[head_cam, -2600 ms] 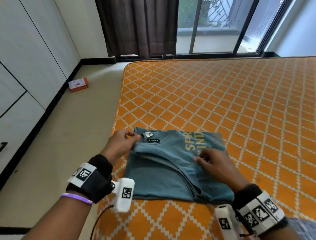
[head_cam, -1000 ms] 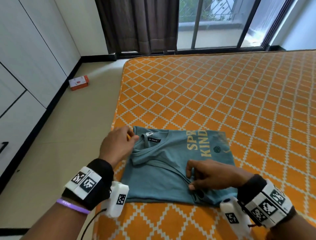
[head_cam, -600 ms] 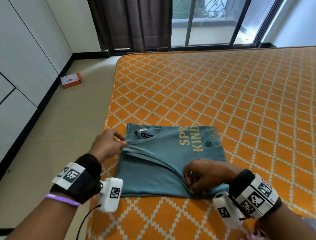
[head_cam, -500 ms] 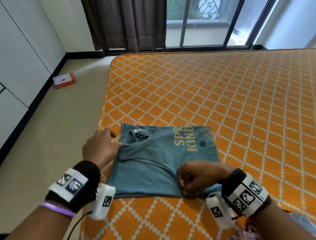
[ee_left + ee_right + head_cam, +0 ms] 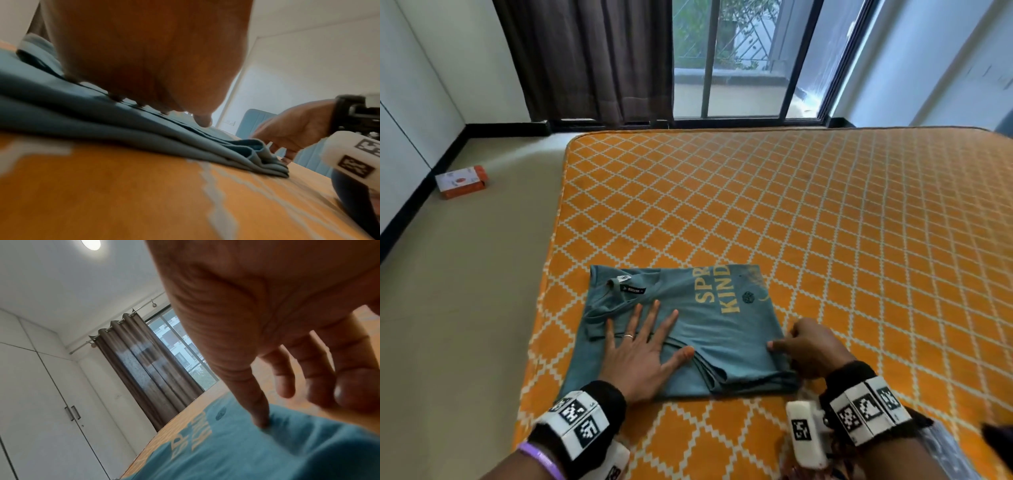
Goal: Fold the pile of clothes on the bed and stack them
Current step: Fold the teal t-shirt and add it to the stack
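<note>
A teal T-shirt (image 5: 722, 335) with yellow lettering lies folded near the front left corner of the orange patterned bed (image 5: 791, 212). My left hand (image 5: 643, 346) lies flat on the shirt's left half, fingers spread and straight. In the left wrist view the left palm (image 5: 144, 56) presses the folded layers of the shirt (image 5: 82, 116). My right hand (image 5: 808, 346) sits at the shirt's right edge. Its thumb (image 5: 259, 402) presses down on the shirt (image 5: 236, 456), and the other fingers hang loosely over the bed beside the edge. No pinch shows.
The bed's left edge runs just left of the shirt, with bare floor beyond and an orange-and-white box (image 5: 462, 181) by the wall. A brown curtain (image 5: 592, 61) and a glass sliding door (image 5: 739, 61) stand past the bed's far end. Some grey-blue cloth (image 5: 945, 455) shows at bottom right.
My left hand let go of the shirt's collar-side edge and now lies flat on top. My right hand left the front fold and moved to the right edge.
</note>
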Motion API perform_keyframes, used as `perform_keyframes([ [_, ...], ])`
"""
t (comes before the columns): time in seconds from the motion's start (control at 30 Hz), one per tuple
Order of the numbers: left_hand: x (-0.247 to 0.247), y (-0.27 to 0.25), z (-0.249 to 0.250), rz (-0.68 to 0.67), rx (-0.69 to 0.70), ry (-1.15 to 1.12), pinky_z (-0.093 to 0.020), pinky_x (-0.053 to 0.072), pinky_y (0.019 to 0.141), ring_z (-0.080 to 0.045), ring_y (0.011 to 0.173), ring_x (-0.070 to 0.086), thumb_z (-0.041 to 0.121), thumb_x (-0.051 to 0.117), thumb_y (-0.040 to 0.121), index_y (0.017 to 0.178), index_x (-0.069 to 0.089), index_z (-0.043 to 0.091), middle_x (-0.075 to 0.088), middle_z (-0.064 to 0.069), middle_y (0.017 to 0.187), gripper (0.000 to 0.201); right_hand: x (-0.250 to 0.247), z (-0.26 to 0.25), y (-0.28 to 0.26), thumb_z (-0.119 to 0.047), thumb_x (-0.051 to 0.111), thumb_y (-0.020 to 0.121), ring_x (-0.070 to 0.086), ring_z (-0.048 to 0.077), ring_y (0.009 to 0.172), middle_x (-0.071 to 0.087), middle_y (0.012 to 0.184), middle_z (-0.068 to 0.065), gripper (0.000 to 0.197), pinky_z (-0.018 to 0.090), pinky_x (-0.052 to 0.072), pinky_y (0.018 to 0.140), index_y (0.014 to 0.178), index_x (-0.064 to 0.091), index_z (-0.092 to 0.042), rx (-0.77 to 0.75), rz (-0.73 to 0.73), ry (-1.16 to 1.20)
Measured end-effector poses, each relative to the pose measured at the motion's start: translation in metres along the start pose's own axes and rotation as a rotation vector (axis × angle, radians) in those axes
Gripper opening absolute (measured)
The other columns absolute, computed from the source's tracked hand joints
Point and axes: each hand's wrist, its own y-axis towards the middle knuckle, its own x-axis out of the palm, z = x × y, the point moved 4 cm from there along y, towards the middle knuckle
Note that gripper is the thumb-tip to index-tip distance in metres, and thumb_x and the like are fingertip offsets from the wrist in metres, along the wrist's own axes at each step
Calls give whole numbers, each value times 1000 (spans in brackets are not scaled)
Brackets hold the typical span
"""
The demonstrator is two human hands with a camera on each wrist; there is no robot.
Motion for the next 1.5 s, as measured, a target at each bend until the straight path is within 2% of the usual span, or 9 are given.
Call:
perform_keyframes([
  [0.13,5,-4,17,17,19,6,-65,-25,111,-23,142,-39,91,-8,71,149,-26,49,-40,10,154,90,3,-10,1,-41,77,86,64,22,89,63,102,6,46,35,53,63,109,49,-12,-4,84,191],
  [0.4,19,-12,61,44,141,12,-61,-29,110,-24,141,-42,90,12,83,150,-23,48,-41,10,153,87,22,-25,9,-11,76,88,73,26,83,76,96,10,21,40,62,69,107,67,-7,-22,-82,475],
  [0.57,37,-28,90,2,318,115,-63,15,108,-37,148,25,92,24,81,154,35,31,30,-5,162,95,-7,4,13,-8,73,90,53,15,50,61,59,2,15,23,39,50,78,65,-8,45,-53,352],
  [0.7,11,-23,93,125,312,-29,-53,-19,117,-15,149,-26,81,10,91,158,-4,38,-19,12,162,80,-5,-1,5,-34,73,92,56,13,47,62,57,-3,29,22,40,46,79,61,-11,14,-106,349],
  [0.87,-13,15,49,106,91,-12,-56,-26,113,-19,147,-30,80,4,84,154,-18,40,-32,8,157,84,3,-14,-5,-11,85,78,60,17,80,61,98,0,54,28,49,53,114,45,-10,36,-127,228],
  [1.1,-11,39,16,3,56,-30,-60,-27,112,-17,142,-40,87,13,79,151,-24,44,-40,11,155,92,-8,3,-3,-1,90,69,62,23,77,62,89,6,51,48,61,75,102,53,-13,85,-176,89],
  [1.27,-12,27,45,-27,87,-17,-64,-28,109,-25,138,-46,92,25,76,150,-30,40,-47,6,151,106,-19,-18,-10,-18,95,64,58,16,81,61,92,0,59,30,47,63,106,54,-18,-151,8,48],
  [1.43,0,3,86,27,259,23,-63,-25,112,-22,145,-37,91,34,78,156,-7,46,-38,8,157,99,-9,-12,-16,-22,89,76,66,17,60,69,61,1,27,30,57,58,78,66,-8,-54,-193,-64],
  [1.5,2,-9,94,102,323,41,-62,-13,118,-21,154,-12,91,35,74,150,22,47,-8,9,166,88,-21,1,-17,-32,92,71,70,20,67,75,70,6,37,38,61,71,84,71,-4,27,-196,-150],
])
